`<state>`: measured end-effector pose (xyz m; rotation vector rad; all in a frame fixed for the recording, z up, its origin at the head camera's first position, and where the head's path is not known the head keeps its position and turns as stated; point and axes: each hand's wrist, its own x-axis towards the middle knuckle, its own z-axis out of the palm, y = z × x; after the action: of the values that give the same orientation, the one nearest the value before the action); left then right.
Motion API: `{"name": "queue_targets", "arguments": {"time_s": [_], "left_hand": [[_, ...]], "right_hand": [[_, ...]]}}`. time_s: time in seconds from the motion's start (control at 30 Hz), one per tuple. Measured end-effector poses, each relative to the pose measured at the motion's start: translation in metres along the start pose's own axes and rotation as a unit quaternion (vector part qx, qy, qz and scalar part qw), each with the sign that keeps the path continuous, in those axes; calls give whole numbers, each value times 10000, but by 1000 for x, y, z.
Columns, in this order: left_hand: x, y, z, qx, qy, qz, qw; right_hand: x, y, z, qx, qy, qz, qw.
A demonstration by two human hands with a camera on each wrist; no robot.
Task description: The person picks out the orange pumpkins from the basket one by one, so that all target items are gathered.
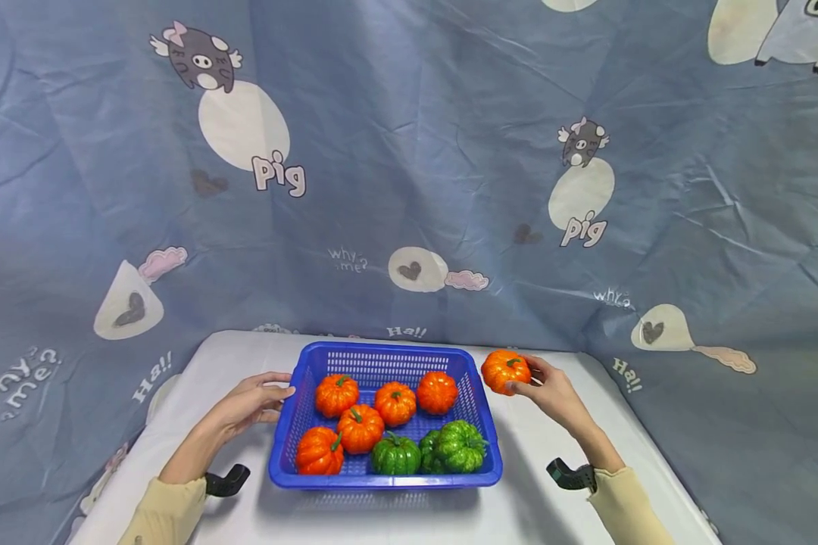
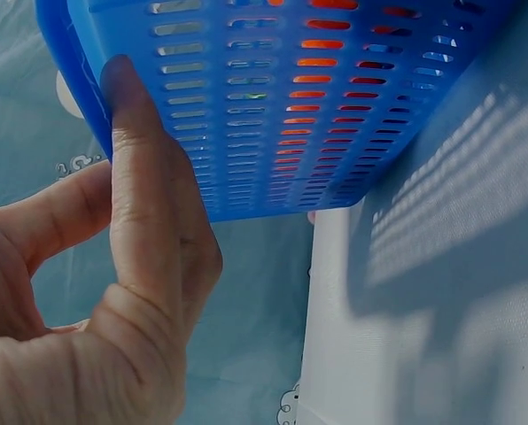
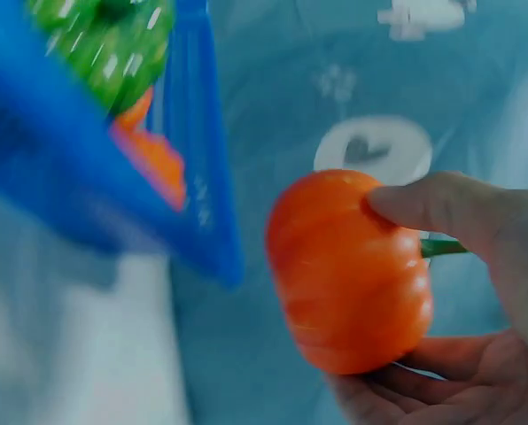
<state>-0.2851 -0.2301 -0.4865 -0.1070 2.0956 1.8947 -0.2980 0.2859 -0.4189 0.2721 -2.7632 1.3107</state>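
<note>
A blue plastic basket (image 1: pixel 385 481) stands on the white table, holding several small orange pumpkins (image 1: pixel 360 429) and three green ones (image 1: pixel 460 446) at its near right. At the basket's left side, my left hand (image 1: pixel 255 397) pinches the rim, with fingers against the outer wall (image 2: pixel 246 133) in the left wrist view. Just outside the right rim, my right hand (image 1: pixel 552 390) holds another orange pumpkin (image 1: pixel 504 371) between thumb and fingers. Its green stem (image 3: pixel 443 247) points toward the palm in the right wrist view. That pumpkin is apart from the basket.
The white table (image 1: pixel 238 522) extends around the basket on both sides. Blue patterned cloth (image 1: pixel 409 189) hangs behind it and along both sides. A black wrist strap (image 1: pixel 228 481) sits on the left wrist and another (image 1: pixel 572 475) on the right.
</note>
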Motion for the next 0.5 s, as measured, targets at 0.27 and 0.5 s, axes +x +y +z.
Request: {"name": "queue_targets", "arguments": {"time_s": [0.27,0.5], "left_hand": [[0,2,-1,7,-32,-4,10000],[0,2,1,-2,-33,-32,10000]], "right_hand": [[6,61,-3,69,520,869,9948],[10,107,16,340,662,1226,9897]]}}
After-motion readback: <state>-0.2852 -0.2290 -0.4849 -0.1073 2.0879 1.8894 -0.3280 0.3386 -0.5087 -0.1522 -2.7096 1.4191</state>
